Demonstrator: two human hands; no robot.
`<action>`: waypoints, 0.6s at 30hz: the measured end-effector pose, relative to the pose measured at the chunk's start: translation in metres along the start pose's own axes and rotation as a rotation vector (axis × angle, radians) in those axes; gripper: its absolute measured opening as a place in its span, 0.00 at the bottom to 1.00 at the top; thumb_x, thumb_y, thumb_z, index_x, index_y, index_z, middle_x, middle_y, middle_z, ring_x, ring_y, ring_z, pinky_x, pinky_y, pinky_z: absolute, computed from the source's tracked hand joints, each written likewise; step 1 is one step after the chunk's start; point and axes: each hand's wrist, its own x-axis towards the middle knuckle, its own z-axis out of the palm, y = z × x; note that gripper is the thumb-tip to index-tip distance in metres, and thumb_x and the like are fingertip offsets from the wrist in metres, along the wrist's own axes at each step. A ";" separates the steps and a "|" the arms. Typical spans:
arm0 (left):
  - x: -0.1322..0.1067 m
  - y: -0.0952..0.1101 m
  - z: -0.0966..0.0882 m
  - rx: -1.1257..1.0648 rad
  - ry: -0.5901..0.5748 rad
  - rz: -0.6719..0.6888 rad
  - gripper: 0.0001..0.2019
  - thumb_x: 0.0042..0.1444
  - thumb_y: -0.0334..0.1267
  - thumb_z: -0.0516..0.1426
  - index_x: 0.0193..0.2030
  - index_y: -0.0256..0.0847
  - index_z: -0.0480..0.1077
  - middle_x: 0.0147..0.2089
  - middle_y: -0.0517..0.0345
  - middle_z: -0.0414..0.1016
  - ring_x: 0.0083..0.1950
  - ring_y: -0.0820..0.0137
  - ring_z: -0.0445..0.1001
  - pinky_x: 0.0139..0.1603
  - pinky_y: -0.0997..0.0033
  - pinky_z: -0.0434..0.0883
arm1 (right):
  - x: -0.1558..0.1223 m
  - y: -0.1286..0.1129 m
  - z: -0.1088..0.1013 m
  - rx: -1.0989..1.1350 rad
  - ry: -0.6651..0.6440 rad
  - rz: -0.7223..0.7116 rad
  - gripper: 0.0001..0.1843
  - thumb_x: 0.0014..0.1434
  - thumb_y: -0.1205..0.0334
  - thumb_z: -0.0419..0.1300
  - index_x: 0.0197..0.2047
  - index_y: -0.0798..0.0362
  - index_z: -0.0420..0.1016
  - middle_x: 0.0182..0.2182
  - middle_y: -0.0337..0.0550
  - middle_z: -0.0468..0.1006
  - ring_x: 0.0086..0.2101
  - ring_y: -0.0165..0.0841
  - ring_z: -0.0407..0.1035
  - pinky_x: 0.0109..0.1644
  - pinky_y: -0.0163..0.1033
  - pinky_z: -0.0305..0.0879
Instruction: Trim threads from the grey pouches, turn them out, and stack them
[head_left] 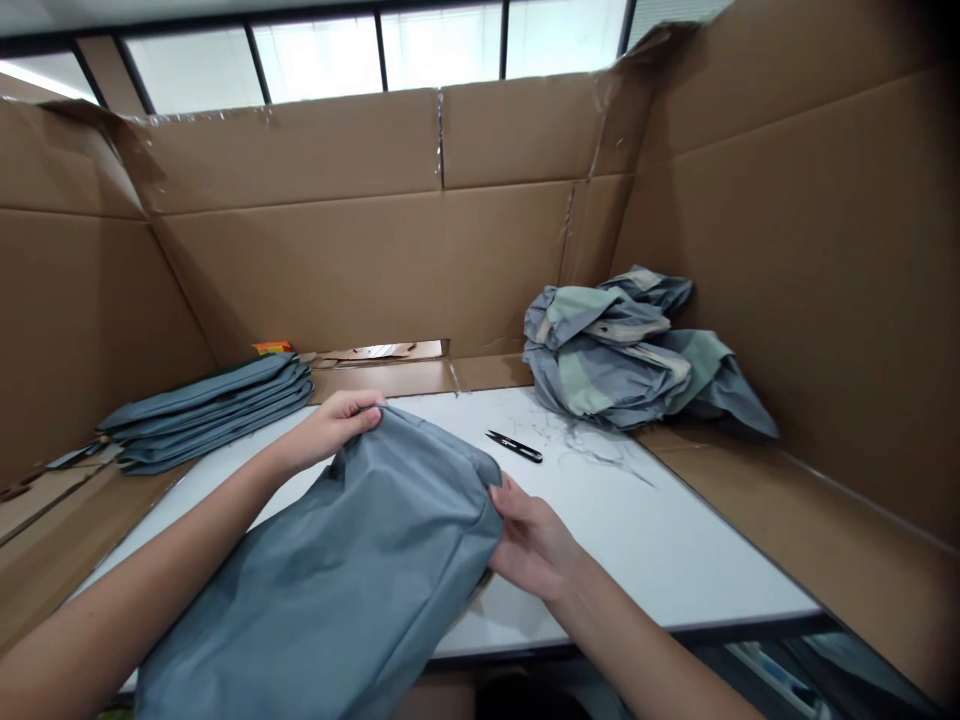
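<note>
A large slate-blue fabric bag (322,590) lies across my forearms and hangs toward me over the table's near edge. My left hand (330,425) pinches its upper left edge, with the fingers curled over the seam. My right hand (529,540) grips the opposite side edge, the fingertips tucked against the cloth. The lower part of the bag runs out of view at the bottom. Black thread snips (514,446) lie on the white table (645,560), just beyond my right hand and apart from it.
Cardboard walls (300,260) surround the white table on three sides. A stack of folded slate-blue fabric pieces (206,415) lies at the left, and a crumpled heap of blue and green cloth (622,350) at the back right. Loose thread scraps (592,445) lie beside the snips.
</note>
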 end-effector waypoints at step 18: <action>0.010 -0.014 0.019 -0.072 -0.039 -0.116 0.16 0.51 0.51 0.54 0.28 0.37 0.62 0.25 0.65 0.57 0.26 0.77 0.55 0.26 0.78 0.53 | -0.011 -0.002 -0.050 0.039 0.207 0.296 0.20 0.42 0.49 0.69 0.33 0.55 0.74 0.26 0.39 0.78 0.30 0.31 0.72 0.42 0.37 0.64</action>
